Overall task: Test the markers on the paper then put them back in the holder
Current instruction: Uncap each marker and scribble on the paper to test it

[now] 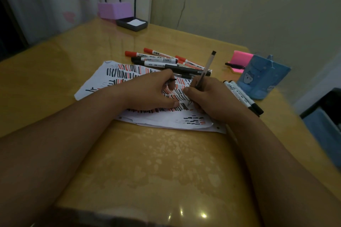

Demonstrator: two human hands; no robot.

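Markers point(158, 59) lie loose far of stroke-filled paper point(96, 83), none showing in holder point(262, 77); right hand point(208, 97) pinches pen point(206, 68) mid-test, left hand point(147, 94) pinches cap point(172, 80).

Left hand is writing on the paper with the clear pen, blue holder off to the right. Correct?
No: head view shows the right hand writing on the paper with the clear pen; the left hand holds a black cap. Blue holder is off to the right.
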